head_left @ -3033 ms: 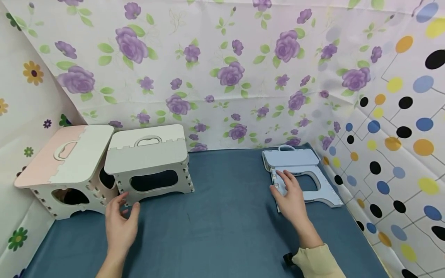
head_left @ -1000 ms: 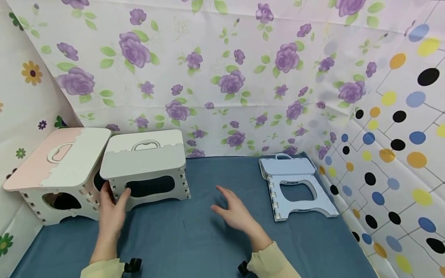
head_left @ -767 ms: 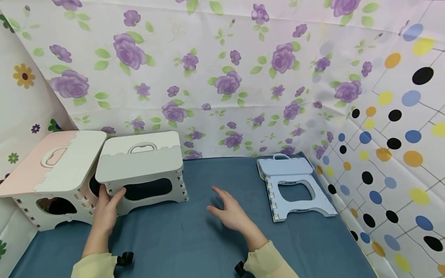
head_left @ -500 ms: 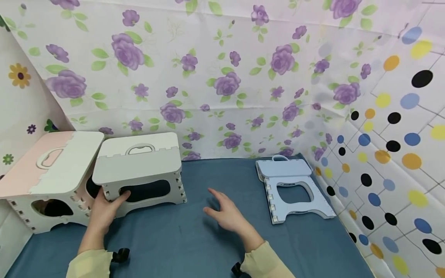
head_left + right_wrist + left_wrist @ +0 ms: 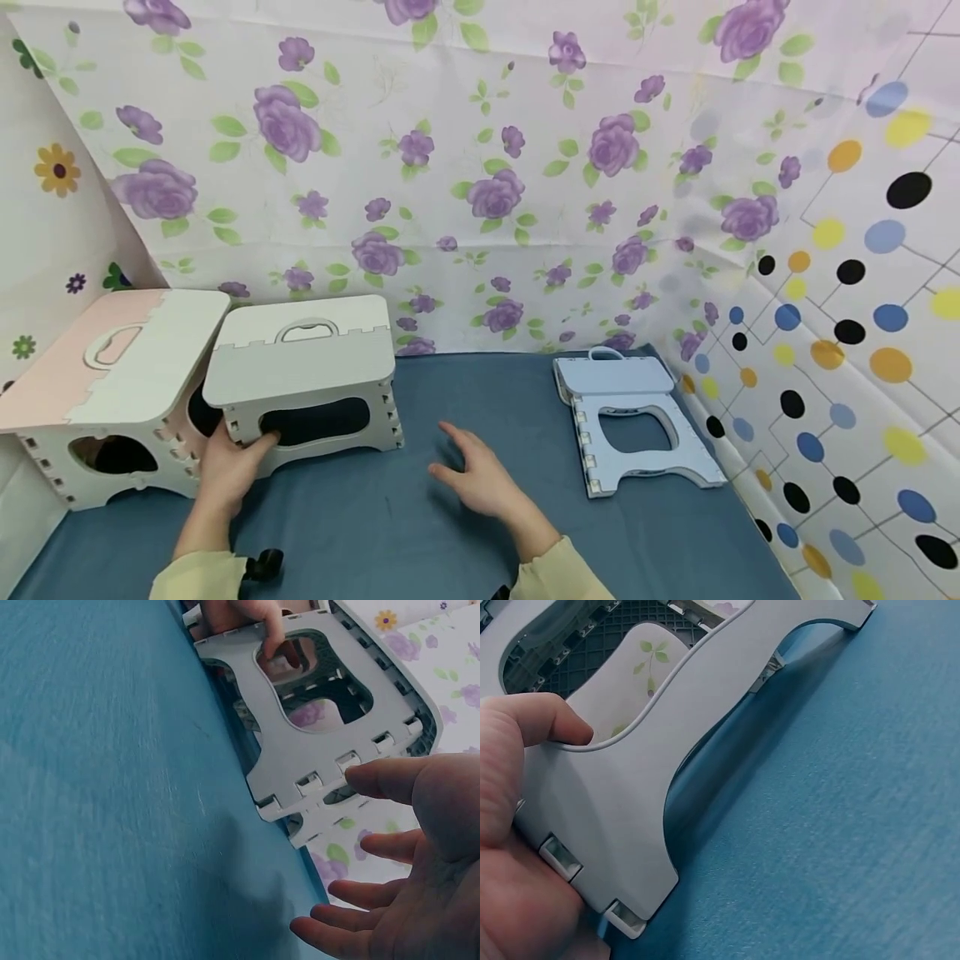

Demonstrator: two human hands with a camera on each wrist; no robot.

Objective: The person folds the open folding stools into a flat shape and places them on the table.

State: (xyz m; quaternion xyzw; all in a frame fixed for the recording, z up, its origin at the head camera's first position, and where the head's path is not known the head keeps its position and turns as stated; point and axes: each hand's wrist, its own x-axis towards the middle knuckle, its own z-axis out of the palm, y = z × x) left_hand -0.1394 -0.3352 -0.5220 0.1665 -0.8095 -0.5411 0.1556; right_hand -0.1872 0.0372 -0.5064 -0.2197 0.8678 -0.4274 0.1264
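A grey and white folding stool (image 5: 300, 358) stands unfolded at the left. The left hand (image 5: 225, 471) grips its near left leg panel, the thumb hooked over the edge of the oval opening; the left wrist view shows that thumb on the grey panel (image 5: 622, 802), with the other fingers hidden behind it. Right of this stool, the right hand (image 5: 480, 479) hovers over the cloth with fingers spread, holding nothing. In the right wrist view the right hand (image 5: 397, 877) is near the camera, and the stool (image 5: 300, 712) is beyond it with the left hand (image 5: 244, 619) on its far end.
A pink and white stool (image 5: 127, 358) stands unfolded at the far left, beside the grey and white one. A light blue stool (image 5: 637, 462) lies folded flat at the right. Blue cloth (image 5: 420, 542) covers the table, with a flowered sheet (image 5: 450, 167) behind and a dotted sheet at the right.
The left hand moved from in front of the stools to a grip on the grey and white stool's leg panel. The right hand moved left, away from the light blue stool.
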